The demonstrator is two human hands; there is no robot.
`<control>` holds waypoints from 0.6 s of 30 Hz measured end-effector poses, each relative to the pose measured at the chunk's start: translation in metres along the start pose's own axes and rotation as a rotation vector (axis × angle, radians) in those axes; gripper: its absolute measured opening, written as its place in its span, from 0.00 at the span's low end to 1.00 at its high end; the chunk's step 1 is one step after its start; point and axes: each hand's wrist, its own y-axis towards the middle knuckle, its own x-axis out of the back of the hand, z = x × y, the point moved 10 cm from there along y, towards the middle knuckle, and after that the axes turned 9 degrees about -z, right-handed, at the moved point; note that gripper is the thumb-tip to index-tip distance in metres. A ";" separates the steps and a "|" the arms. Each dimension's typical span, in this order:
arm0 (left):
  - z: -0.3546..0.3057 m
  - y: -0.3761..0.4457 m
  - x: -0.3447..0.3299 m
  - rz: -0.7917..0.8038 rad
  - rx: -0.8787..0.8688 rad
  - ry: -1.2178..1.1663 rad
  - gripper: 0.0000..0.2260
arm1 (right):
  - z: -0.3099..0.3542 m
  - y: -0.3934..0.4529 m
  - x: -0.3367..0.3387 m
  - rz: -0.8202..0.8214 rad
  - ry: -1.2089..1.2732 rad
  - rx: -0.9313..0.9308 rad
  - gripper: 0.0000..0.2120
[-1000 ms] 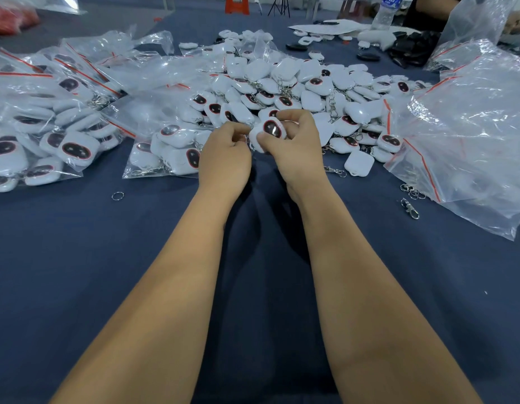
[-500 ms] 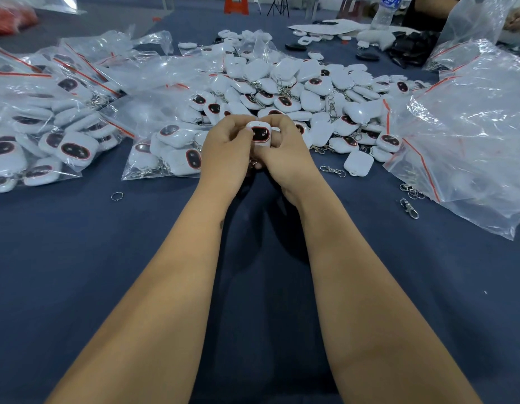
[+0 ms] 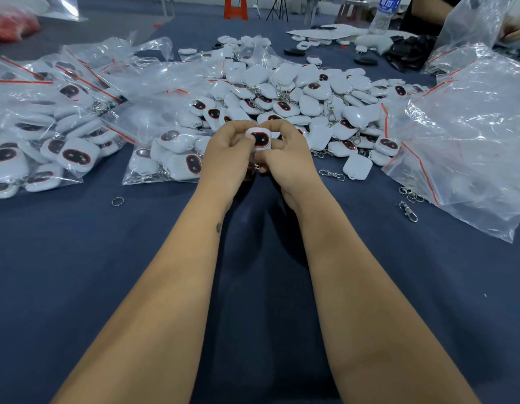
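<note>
Mostly the view was dark blue cloth (image 3: 78,272), spread over a table and running from the near edge to the far end of the room. Both forearms lay out over it toward the middle, where the left hand (image 3: 226,153) and the right hand (image 3: 287,156) met. The fingers of each were curled round a single white key fob (image 3: 259,139), pinching it between them, its dark, red-ringed oval face turned toward the camera. Just beyond the hands rose a heap of loose fobs (image 3: 296,97) of the same kind, many with metal clasps. To the left lay clear packed bags (image 3: 49,135) with red seal strips, and a smaller filled bag (image 3: 165,158) sat just beside the left hand. To the right, a crumpled mound of clear plastic (image 3: 471,135) covered the cloth. A split ring (image 3: 117,201) lay on the near left, a clasp (image 3: 408,211) on the near right, and a lone fob (image 3: 357,167) face down between heap and mound. At the far end stood a water bottle (image 3: 384,13) and an orange stool (image 3: 234,7)
</note>
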 end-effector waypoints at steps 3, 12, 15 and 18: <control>-0.003 -0.001 -0.003 0.034 -0.030 0.020 0.12 | -0.001 0.001 0.001 -0.022 -0.017 -0.013 0.17; -0.007 -0.003 -0.007 0.087 -0.080 0.030 0.15 | -0.001 0.003 0.005 -0.074 0.066 -0.049 0.10; -0.007 -0.003 -0.006 0.085 -0.067 0.007 0.15 | 0.001 0.002 0.004 -0.068 0.030 -0.022 0.12; -0.007 -0.004 -0.005 0.082 -0.059 -0.011 0.16 | 0.002 0.000 0.004 -0.061 -0.002 0.008 0.13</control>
